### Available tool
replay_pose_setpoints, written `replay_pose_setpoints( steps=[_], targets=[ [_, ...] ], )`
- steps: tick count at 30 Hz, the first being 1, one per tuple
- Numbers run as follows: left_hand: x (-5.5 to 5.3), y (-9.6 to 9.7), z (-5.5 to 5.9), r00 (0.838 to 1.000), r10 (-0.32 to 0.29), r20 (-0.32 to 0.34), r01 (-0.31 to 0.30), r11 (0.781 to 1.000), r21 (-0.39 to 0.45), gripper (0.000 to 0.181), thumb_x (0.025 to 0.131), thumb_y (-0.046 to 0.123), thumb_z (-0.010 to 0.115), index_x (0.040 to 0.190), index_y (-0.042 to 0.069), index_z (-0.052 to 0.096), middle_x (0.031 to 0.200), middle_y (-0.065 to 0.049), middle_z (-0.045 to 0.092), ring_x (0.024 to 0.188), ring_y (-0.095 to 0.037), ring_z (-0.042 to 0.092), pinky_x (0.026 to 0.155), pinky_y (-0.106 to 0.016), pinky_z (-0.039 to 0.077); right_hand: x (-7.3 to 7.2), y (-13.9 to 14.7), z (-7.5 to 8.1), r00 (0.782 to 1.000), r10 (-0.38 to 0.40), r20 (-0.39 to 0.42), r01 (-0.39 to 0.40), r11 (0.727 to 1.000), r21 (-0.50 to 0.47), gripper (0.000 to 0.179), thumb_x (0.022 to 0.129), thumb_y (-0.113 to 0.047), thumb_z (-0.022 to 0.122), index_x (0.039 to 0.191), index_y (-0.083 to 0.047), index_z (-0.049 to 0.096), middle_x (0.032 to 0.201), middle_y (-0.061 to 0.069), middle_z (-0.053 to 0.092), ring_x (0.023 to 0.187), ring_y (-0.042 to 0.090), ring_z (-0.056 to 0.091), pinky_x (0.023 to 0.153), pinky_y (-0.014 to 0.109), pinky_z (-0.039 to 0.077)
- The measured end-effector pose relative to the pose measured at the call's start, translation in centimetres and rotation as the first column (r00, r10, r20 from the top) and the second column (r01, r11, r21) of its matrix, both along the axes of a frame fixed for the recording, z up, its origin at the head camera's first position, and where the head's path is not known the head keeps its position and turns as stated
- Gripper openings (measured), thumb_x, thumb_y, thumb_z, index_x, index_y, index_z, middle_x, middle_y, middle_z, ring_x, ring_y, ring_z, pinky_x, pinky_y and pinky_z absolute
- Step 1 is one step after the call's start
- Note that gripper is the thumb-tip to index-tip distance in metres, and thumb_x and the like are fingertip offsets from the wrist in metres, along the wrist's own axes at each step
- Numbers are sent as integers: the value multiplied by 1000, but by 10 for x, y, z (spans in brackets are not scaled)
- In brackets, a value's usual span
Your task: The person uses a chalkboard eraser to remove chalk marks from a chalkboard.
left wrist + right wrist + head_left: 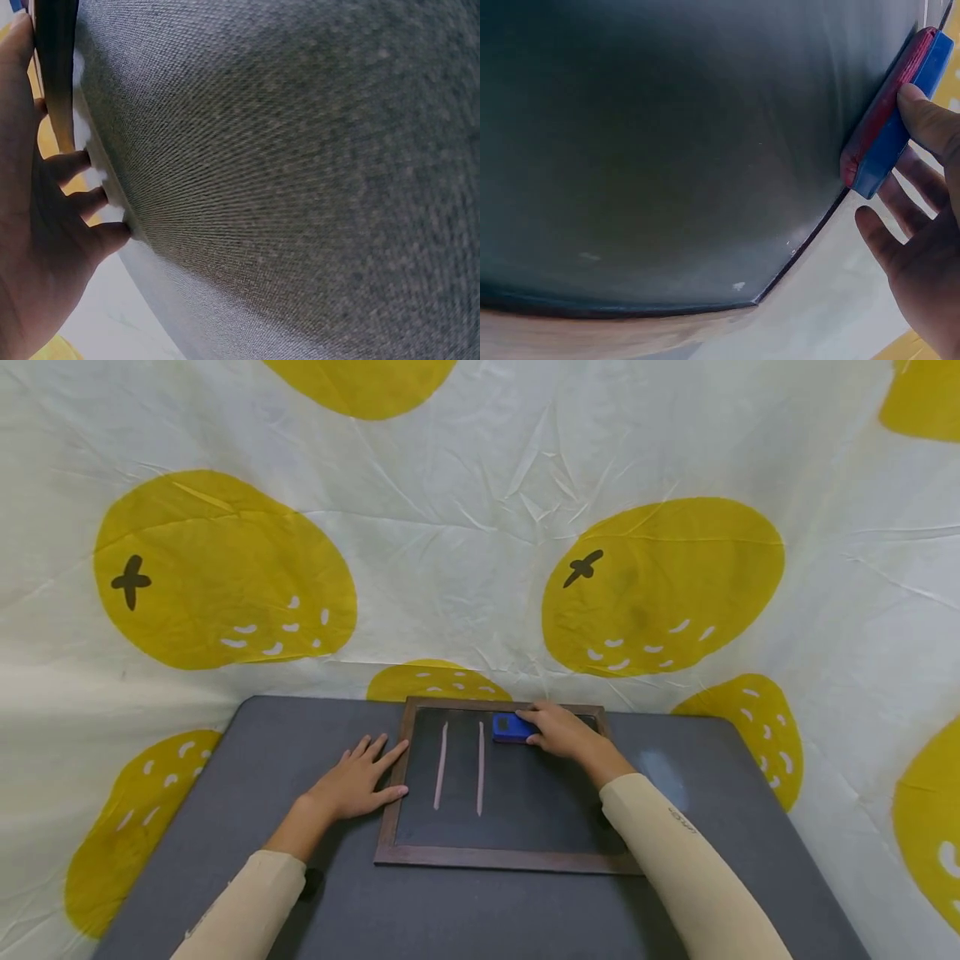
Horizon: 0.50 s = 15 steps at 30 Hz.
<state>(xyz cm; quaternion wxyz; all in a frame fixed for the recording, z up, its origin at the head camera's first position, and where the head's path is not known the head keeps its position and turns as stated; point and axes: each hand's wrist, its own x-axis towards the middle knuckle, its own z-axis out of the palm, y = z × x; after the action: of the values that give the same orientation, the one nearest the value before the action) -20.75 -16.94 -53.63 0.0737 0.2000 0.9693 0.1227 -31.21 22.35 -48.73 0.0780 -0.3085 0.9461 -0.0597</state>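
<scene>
A person's 2 bare hands work at a dark chalkboard [540,806] with a brown wooden frame [517,860], lying on a grey table [360,910]. The right hand [564,732] grips a blue eraser [510,727] between thumb and fingers. The eraser lies near the board's far edge, just right of 2 pale pink chalk lines [481,768] that run side by side, near to far, on the left part of the board. In the right wrist view, the eraser's dark red pad [877,120] faces the board surface. The left hand [356,785] has its fingers spread and relaxed, gripping nothing; it rests on the table at the frame's left side, with thumb and index fingertip at the frame. Both arms wear cream sleeves [690,860]. Behind the table hangs a white cloth [450,468] printed with large yellow fruit shapes [225,568].
</scene>
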Motion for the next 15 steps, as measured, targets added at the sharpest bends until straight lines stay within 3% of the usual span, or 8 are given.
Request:
replay_pose_setpoints(
  steps=[6,15],
  targets=[
    [-1,0,2,1000,-7,-3,7,1000,-4,84,100,70,49,167,27,22,170,-22,22,155,-53,19,117,-75,24,-11,-2,3,999,-41,-3,41,999,27,56,101,-19,69,153,-6,51,151,23,50,135,40,53,111,54,45],
    [-2,-2,1,1000,-8,16,8,1000,-7,85,100,69,49,167,26,21,170,-23,20,155,-54,17,116,-76,23,-13,1,2,999,-41,16,41,999,26,57,102,-17,68,154,-5,49,154,24,48,139,41,50,113,55,43]
  ],
)
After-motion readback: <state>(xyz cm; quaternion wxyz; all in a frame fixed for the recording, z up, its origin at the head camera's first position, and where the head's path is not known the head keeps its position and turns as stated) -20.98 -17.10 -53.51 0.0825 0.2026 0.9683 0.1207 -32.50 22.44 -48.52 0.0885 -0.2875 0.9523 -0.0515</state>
